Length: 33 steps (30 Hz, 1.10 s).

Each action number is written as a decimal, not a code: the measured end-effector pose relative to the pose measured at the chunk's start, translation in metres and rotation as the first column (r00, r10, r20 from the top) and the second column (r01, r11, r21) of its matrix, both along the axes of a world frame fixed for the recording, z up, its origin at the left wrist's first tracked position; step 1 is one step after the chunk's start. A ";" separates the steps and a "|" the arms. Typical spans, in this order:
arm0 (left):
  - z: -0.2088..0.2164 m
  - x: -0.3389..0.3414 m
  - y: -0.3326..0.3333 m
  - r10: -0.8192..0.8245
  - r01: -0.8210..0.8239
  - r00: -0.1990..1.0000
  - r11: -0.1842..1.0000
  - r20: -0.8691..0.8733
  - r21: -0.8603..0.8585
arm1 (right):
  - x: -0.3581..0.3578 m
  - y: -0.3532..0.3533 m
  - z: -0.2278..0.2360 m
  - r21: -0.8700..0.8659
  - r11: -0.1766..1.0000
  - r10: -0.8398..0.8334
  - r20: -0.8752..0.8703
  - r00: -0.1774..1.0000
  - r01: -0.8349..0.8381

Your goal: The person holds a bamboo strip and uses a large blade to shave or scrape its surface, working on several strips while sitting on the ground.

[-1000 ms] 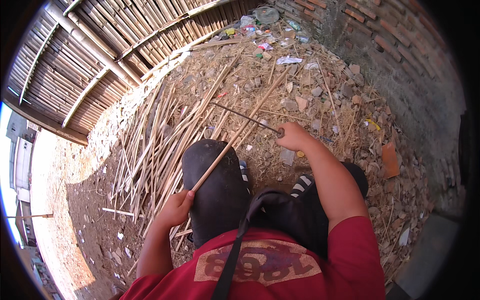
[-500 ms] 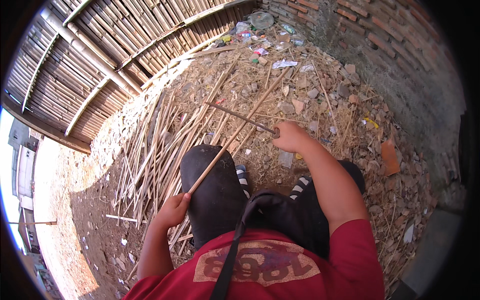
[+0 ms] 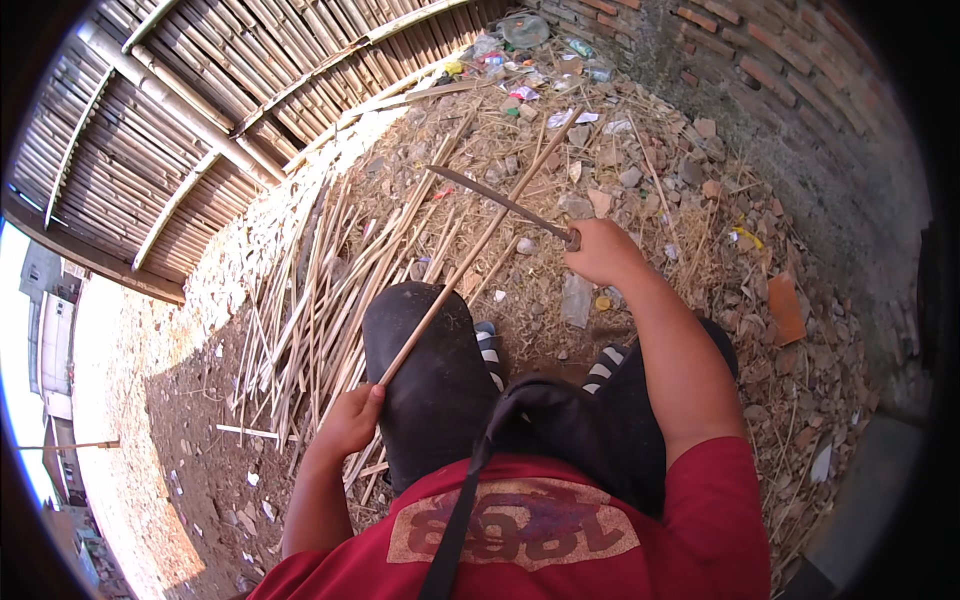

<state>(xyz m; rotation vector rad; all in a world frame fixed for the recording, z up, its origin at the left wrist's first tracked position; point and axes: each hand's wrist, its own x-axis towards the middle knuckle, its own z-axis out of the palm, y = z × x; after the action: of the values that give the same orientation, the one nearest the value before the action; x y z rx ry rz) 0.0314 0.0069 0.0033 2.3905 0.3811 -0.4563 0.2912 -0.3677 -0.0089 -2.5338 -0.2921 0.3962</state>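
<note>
My left hand is closed round the near end of a long, thin bamboo strip. The strip slants up and away to the right, crossing over my left knee. My right hand grips the handle of a long-bladed knife, a machete by its shape, with the blade pointing to the left. The blade crosses the strip's far half; I cannot tell whether its edge touches. Most of the handle is hidden in my fist.
A loose pile of bamboo strips lies on the ground left of my legs. Rubble, dry straw and litter cover the ground ahead. A bamboo slat wall stands far left, a brick wall at right. An orange tile piece lies right.
The knife and my right hand have shifted slightly right, and the blade has turned so that more of its flat shows. The tip has risen. My left hand keeps its hold on the strip.
</note>
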 end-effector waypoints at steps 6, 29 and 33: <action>0.008 0.006 -0.001 0.011 -0.015 0.998 0.998 -0.064 -0.066 | 0.005 -0.004 -0.014 0.036 0.999 0.014 0.010 1.000 -0.014; -0.008 -0.051 0.039 0.007 -0.113 0.954 0.934 -0.300 -0.338 | 0.012 -0.013 -0.013 0.762 0.612 0.041 -0.300 0.953 0.213; -0.003 -0.051 0.041 -0.023 -0.120 0.928 0.927 -0.372 -0.356 | 0.005 -0.014 0.001 0.858 0.463 0.056 -0.279 0.959 0.223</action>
<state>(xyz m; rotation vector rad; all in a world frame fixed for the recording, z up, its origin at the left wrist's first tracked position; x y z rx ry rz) -0.0194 0.0481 0.0002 1.9155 0.4730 -0.8815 0.2961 -0.3813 -0.0078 -1.4018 -0.1844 0.3997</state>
